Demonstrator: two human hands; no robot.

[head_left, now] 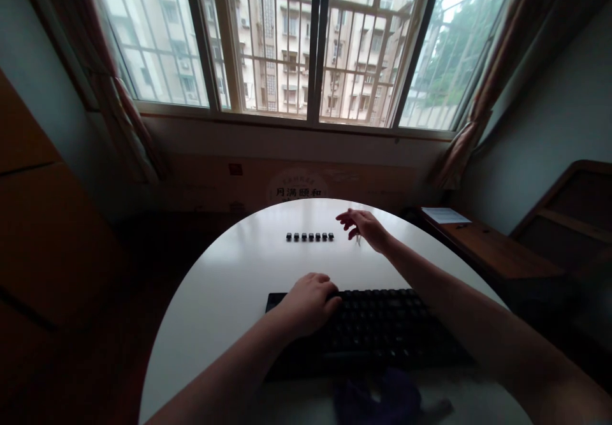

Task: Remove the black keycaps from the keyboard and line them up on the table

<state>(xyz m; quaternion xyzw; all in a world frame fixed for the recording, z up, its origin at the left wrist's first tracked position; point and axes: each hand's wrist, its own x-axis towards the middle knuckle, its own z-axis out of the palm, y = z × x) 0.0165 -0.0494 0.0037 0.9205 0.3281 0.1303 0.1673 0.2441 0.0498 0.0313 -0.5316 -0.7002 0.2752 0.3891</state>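
Note:
A black computer keyboard lies on the round white table. My left hand is closed over its left part, the fingertips near its back edge and the thumb beside the top keys. Farther back, several black keycaps stand in a straight row. To the right of that row hovers my right hand, its fingers spread and partly bent. A thin, pale wire-like thing shows just below this hand; whether the fingers touch it I cannot tell. My right forearm hides the keyboard's right end.
A blurred purple object lies at the near edge, a small greyish piece beside it. On the right stands a brown wooden surface bearing a sheet of paper. Beyond the table are a patterned panel and barred windows.

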